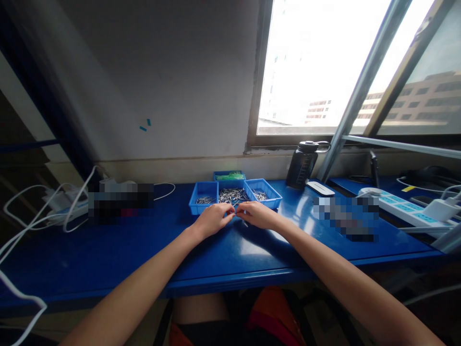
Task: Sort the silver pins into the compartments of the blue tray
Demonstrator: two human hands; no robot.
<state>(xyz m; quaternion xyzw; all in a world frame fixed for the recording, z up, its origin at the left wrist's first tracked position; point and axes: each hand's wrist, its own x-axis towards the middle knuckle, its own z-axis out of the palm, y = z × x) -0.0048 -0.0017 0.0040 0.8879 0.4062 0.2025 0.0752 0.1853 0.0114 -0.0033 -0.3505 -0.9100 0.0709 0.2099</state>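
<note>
My left hand (216, 218) and my right hand (256, 215) meet fingertip to fingertip just in front of the blue trays. Both are closed in a pinch, and what they hold, if anything, is too small to make out. Right behind the fingertips lies a heap of small shiny metal pins (232, 194). A blue plastic tray (202, 210) on the left and another blue tray (272, 202) on the right hold similar small metal pieces. A third blue tray (215, 177) at the back contains green material (232, 176).
On the blue table (151, 262), a black bottle (301, 166) stands at the back right beside a white flat device (320, 189). Farther right lies a white power strip (403, 207). White cables (27, 226) run along the left. Blurred patches hide items on both sides.
</note>
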